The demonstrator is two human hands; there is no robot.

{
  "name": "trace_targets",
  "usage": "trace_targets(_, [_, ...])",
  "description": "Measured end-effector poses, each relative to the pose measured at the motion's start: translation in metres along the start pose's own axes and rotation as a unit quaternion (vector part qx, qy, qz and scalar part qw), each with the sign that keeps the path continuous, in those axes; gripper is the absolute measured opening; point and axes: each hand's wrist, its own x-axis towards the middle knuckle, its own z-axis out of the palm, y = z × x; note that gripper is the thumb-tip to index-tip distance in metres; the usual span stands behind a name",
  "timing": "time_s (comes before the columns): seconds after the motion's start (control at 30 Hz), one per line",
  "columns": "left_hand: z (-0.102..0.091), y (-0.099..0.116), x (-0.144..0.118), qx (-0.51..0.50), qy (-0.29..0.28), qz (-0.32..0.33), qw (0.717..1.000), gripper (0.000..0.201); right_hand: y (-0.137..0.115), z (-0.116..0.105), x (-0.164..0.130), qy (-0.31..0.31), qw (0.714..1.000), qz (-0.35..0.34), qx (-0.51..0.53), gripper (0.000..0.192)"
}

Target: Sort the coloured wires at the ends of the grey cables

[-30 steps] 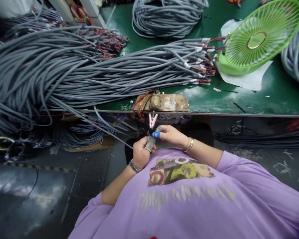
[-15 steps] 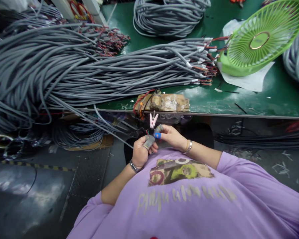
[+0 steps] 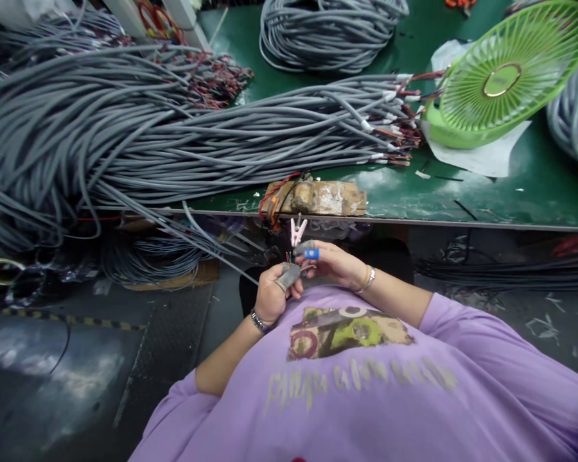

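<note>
Green surface [image 3: 510, 192] carries grey cable bundles [image 3: 173, 135] and a green plastic fan [image 3: 505, 77]. Left hand [image 3: 272, 292] and right hand [image 3: 330, 263] pinch thin coloured wire ends [image 3: 289, 260].

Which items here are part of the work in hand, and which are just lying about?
In hand:
- left hand, gripping a grey cable end with coloured wires
- right hand, blue fingertip cover, pinching at those wires

Lying about:
- pink clip at the bench edge
- taped block
- large grey cable bundle
- coiled cables
- green fan
- green bench
</note>
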Motion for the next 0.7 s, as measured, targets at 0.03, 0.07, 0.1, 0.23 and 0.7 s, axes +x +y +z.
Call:
trace_targets(0.03, [-0.001,0.000,0.000,0.000,-0.015,-0.007,1.000,0.035,-0.003,0.000,0.000,-0.017,1.000,0.007,0.008,0.033])
trace_targets(0.07, [-0.001,0.000,0.000,0.003,-0.030,-0.012,0.999,0.035,-0.005,0.000,0.000,-0.029,1.000,0.006,0.007,0.035])
trace_targets(0.1, [-0.001,-0.001,0.000,0.008,-0.043,-0.013,0.999,0.035,-0.007,0.001,0.001,-0.035,0.999,0.001,-0.001,0.036])
trace_targets(0.23, [-0.002,-0.001,0.000,0.016,-0.071,-0.008,0.997,0.034,-0.011,0.002,0.007,-0.038,0.997,-0.027,-0.055,0.037])
trace_targets(0.7, [0.000,0.001,0.007,-0.044,-0.136,-0.109,0.984,0.027,-0.004,0.009,0.011,-0.010,0.987,-0.086,-0.139,0.028])
